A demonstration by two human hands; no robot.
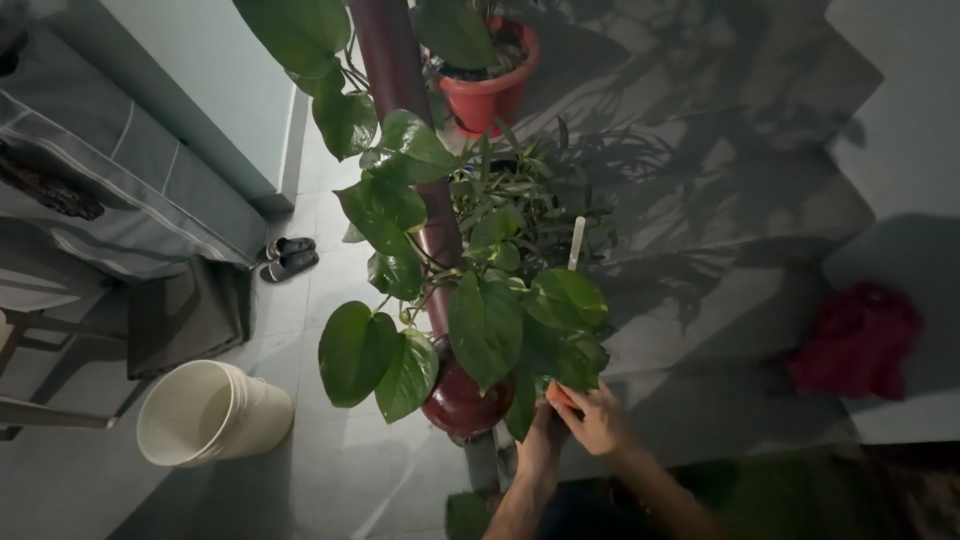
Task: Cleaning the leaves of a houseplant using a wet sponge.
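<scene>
Right hand (600,418): lying low in the head view, right of centre, palm turned partly upward, fingers (572,402) curling loosely and pointing up and to the left. Whether they are closing on anything is not showing.

Right forearm: bare, running from the lower edge up and leftward to the wrist.

Left hand (540,432): sitting just beside the right one, touching or nearly touching it, mostly hidden and in shadow; finger pose not readable.

Left forearm: bare, rising from the bottom edge almost straight up, converging with the right at the wrists.
</scene>
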